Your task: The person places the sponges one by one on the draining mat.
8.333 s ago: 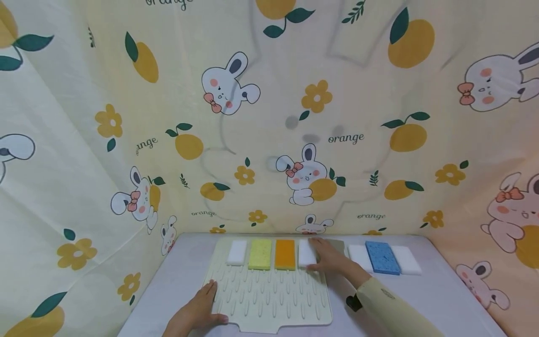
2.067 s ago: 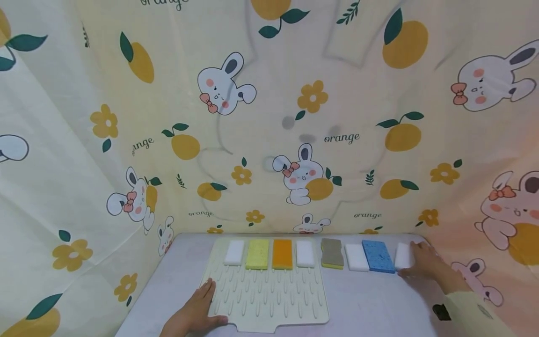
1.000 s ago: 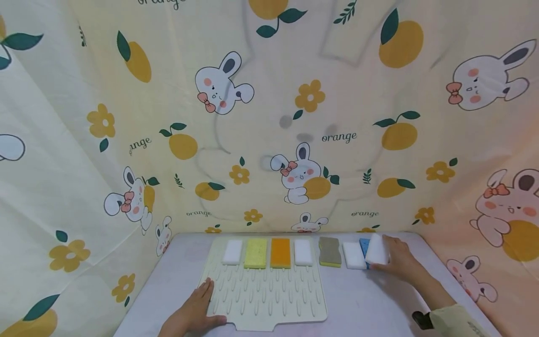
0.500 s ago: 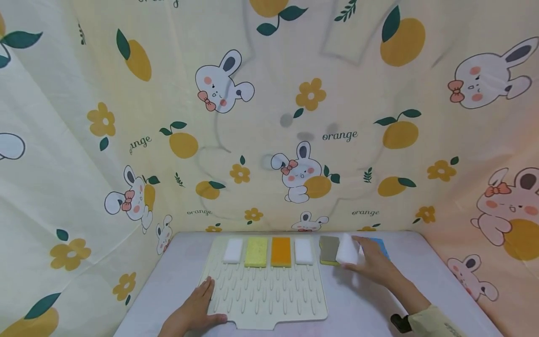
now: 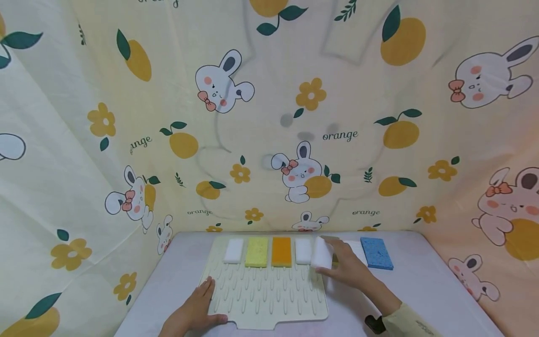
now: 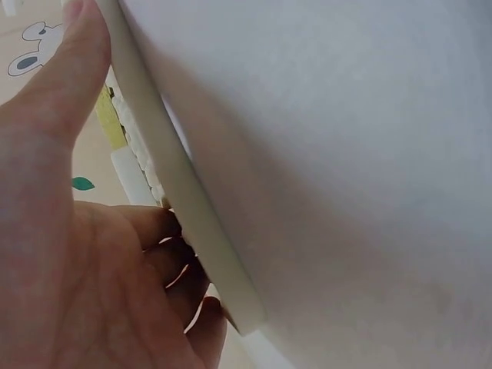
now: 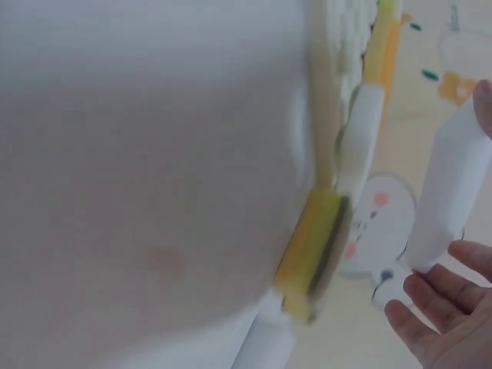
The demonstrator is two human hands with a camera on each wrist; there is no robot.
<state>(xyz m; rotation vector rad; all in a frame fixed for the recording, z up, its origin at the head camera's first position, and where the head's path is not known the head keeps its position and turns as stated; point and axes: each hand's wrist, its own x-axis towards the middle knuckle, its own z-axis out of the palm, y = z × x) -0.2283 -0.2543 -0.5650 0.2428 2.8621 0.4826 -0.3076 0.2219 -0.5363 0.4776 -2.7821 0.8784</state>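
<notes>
We list one ridged tray (image 5: 254, 323) on one desk (image 5: 151, 290), and eight sponges. Held raised near the tray's far right corner: one white sponge (image 5: 322, 252), pinched by thumb and fingers of the right hand (image 5: 347, 267). Left hand (image 5: 195, 306): thumb spread from fingers, touching the tray's left edge. On the tray: two white sponges (image 5: 233, 251), one yellow sponge (image 5: 256, 252), one orange sponge (image 5: 281, 252). Right of it: one grey-and-yellow sponge (image 7: 315, 242), one flat white sponge (image 5: 357, 251), one blue sponge (image 5: 376, 253).

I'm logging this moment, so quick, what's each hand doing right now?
Left hand: open, resting against the tray's edge.
Right hand: closed, holding a white sponge between thumb and fingers.
</notes>
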